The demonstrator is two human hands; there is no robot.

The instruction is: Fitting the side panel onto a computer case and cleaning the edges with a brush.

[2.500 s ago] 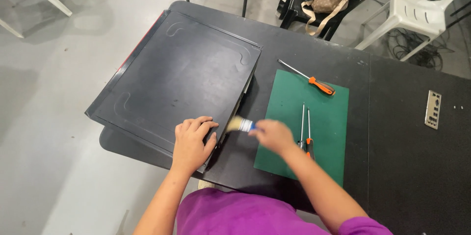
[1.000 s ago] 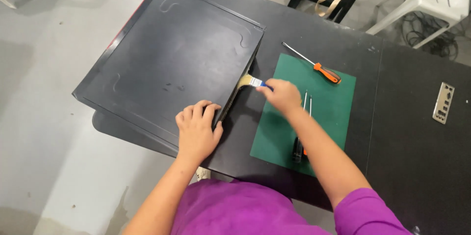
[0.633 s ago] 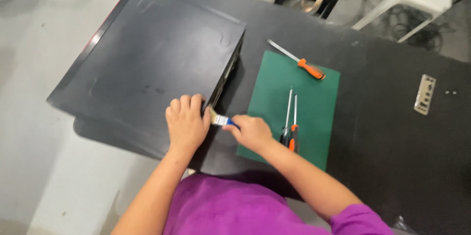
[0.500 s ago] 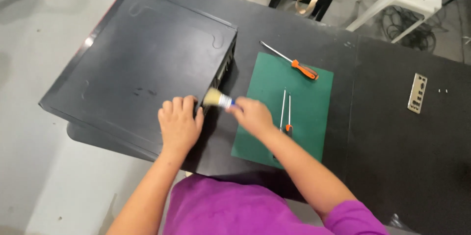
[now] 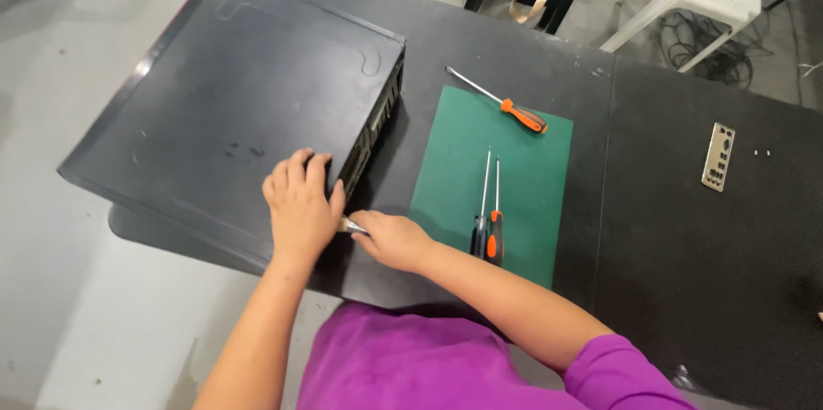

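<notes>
Two hands work at the near corner of a black computer case (image 5: 231, 119) that lies flat on its side on the black counter (image 5: 686, 239), its left part jutting out past the counter edge over the grey floor. The left hand (image 5: 298, 204) rests palm down on the case's top panel, fingers spread and curled over the edge nearest the person, pressing it steady rather than gripping anything. The right hand (image 5: 392, 239) is closed around a small brush (image 5: 352, 226); only a short pale stretch of it shows between the two hands, so its bristles cannot be made out, and its tip sits against the lower end of the case's vented side face.

As a judgement, the work looks like dusting along that side face, and the brush stands at the end nearest the person. The side panel is on the case and no screws lie loose beside it, so any opening of the case seems not yet begun.

Just right of the case lies a green mat (image 5: 493, 179). On it are an orange-handled screwdriver (image 5: 501, 101), set at a slant near the far edge, and two more screwdrivers (image 5: 487, 217) side by side with handles toward the person, all untouched. Well apart, further right on the counter, lies a small metal plate (image 5: 718, 155) with cut-outs.
</notes>
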